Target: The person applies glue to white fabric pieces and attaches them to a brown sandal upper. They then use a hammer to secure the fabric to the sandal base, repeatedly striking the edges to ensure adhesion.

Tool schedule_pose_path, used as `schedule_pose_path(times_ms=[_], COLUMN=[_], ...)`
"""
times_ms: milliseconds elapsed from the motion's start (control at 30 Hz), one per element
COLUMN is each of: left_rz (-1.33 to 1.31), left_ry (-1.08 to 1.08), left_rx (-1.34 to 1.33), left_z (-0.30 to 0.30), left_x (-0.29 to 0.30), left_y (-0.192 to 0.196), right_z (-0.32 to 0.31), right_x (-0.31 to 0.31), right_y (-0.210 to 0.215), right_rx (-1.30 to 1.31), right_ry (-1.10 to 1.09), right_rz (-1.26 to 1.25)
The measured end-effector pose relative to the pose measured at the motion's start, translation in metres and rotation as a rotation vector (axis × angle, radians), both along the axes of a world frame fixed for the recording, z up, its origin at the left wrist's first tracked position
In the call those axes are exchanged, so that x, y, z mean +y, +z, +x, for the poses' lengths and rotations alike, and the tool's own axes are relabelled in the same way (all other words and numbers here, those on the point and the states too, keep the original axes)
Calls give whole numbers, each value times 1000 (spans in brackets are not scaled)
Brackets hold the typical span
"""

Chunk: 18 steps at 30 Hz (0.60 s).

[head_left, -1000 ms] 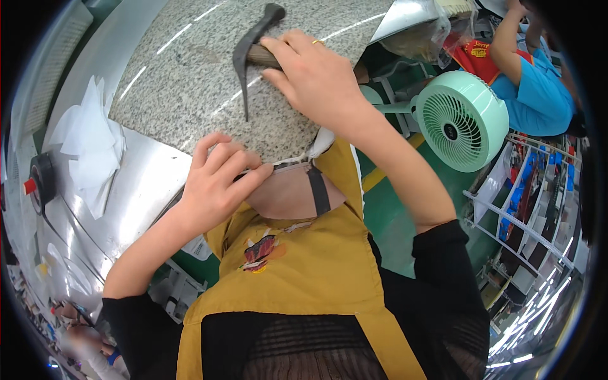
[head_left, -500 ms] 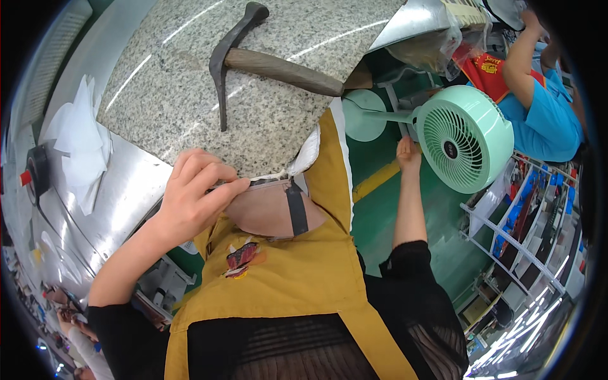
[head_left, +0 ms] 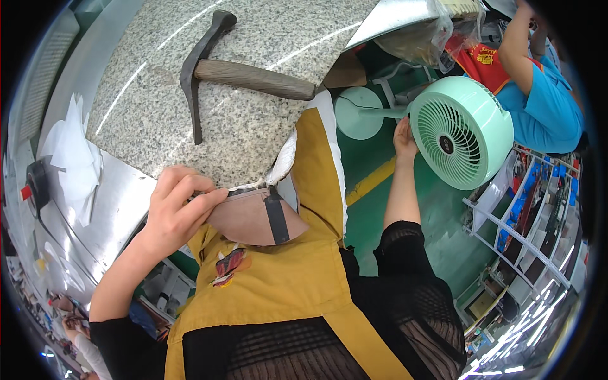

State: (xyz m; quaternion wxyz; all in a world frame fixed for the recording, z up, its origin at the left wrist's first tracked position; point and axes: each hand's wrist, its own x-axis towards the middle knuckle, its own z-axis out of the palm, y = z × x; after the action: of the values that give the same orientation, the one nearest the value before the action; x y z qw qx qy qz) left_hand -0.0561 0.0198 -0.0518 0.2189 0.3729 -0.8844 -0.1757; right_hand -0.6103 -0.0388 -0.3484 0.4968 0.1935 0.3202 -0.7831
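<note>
The brown piece lies just below the centre of the frame, at the lower edge of a speckled stone slab and over the mustard apron; a black strip crosses its right part. The left hand, left of centre, has its thumb and fingers closed on the piece's upper left edge. A white padded edge rises just beside it toward the upper right. The right hand reaches up, right of centre, to the side of a pale green fan; its fingers are partly hidden there, so I cannot tell whether they grip or merely touch it. A hammer with a wooden handle lies on the slab at upper centre, clear of both hands. White sheets lie at the left, and a co-worker in blue sits at upper right.
</note>
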Motion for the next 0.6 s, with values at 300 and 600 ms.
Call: schedule_pose_path(times_ms=[300, 600], left_rz=[25, 35], left_ry=[8, 16], left_rx=[-9, -16], left_z=[1, 1], left_x=[1, 2], left_y=[0, 0], right_z=[0, 1], right_x=[-1, 1], right_y=[-1, -5], right_rx=[-55, -124], right_ry=[-39, -26], right_rz=[-94, -244])
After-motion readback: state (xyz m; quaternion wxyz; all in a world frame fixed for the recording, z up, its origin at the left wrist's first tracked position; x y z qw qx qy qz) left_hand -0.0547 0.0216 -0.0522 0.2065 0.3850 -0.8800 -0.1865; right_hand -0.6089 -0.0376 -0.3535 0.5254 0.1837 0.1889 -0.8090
